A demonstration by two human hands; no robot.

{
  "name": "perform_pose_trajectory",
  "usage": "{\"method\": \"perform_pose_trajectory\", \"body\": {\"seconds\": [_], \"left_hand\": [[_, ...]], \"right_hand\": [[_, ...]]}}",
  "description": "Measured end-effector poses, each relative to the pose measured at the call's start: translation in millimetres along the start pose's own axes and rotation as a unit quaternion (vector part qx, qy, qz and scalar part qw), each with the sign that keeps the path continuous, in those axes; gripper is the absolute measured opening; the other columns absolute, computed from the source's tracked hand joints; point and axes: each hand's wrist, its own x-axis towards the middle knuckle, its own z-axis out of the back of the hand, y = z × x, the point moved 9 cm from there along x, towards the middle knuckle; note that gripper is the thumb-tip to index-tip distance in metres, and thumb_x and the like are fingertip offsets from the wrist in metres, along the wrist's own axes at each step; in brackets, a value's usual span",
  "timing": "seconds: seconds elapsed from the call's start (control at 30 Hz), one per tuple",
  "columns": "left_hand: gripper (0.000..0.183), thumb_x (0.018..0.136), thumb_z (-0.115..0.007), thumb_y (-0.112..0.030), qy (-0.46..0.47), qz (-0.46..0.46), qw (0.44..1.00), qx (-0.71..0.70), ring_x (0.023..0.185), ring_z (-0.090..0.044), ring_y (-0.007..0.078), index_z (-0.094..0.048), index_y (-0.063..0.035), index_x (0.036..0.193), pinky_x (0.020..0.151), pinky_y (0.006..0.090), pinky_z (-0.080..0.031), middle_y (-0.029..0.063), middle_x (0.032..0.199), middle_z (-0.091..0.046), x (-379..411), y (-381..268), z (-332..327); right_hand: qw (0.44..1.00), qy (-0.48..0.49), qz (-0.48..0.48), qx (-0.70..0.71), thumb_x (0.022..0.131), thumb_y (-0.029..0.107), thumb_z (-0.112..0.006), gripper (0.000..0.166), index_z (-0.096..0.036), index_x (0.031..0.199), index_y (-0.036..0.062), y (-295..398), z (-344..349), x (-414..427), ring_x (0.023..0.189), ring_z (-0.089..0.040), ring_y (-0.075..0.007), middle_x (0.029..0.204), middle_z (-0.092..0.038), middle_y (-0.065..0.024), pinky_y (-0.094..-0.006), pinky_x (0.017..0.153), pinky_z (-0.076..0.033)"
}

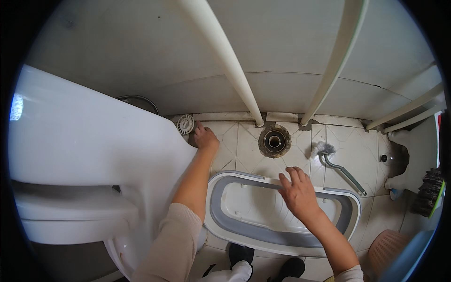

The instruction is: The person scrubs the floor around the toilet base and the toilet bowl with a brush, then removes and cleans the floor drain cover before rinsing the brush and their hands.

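Note:
My left hand (pixel 206 138) reaches down to the tiled floor by the wall, its fingertips just right of a round white slotted drain cover (pixel 185 124). Whether a finger touches the cover or holds anything is unclear. My right hand (pixel 298 192), fingers apart and holding nothing, hovers over the far side of a white and grey oval basin (pixel 282 243). Beyond the basin, an uncovered round drain opening (pixel 274 141) with a rough broken edge shows in the floor. A brush with a grey-green handle (pixel 347 176) lies right of it, bristles towards the wall.
A white toilet (pixel 88 141) fills the left side. Pale vertical pipes (pixel 230 67) run down the wall into the floor. At right are a white stool (pixel 417 151), a dark shaggy brush head (pixel 428 192), a pink perforated basket (pixel 389 248) and a blue container (pixel 410 261).

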Motion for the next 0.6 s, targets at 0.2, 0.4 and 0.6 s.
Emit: {"method": "perform_pose_trajectory", "body": {"seconds": [0.2, 0.4, 0.6], "left_hand": [[0.046, 0.076, -0.052, -0.019, 0.021, 0.09, 0.994, 0.051, 0.119, -0.025, 0.0322, -0.048, -0.0012, 0.119, 0.098, 0.0374, -0.023, 0.0175, 0.139, -0.014, 28, 25, -29], [0.045, 0.082, -0.048, -0.016, -0.037, 0.148, 0.988, -0.04, 0.111, -0.034, 0.0286, -0.039, 0.0061, 0.121, 0.093, 0.0352, -0.031, 0.0129, 0.126, -0.033, 51, 40, -34], [0.044, 0.076, -0.053, -0.006, 0.047, 0.065, 0.991, -0.104, 0.11, -0.042, 0.0273, -0.043, 0.0006, 0.118, 0.09, 0.0373, -0.038, 0.0112, 0.125, -0.038, 10, -4, -62]], "right_hand": [[0.999, 0.025, -0.026, 0.016, 0.071, 0.016, -0.064, 0.042, -0.052, 0.108, 0.0012, 6, -24, 14, 0.111, -0.041, -0.0313, 0.115, -0.044, -0.0169, -0.0395, 0.088, -0.037], [0.996, 0.046, -0.063, 0.03, 0.071, 0.015, -0.064, 0.042, -0.052, 0.108, 0.0005, -13, -28, 3, 0.108, -0.042, -0.0317, 0.115, -0.045, -0.0175, -0.0393, 0.085, -0.039], [0.995, 0.014, -0.077, 0.069, 0.071, 0.014, -0.065, 0.037, -0.056, 0.103, -0.0001, -40, -11, -8, 0.103, -0.044, -0.0317, 0.111, -0.048, -0.0178, -0.0379, 0.084, -0.04]]}}
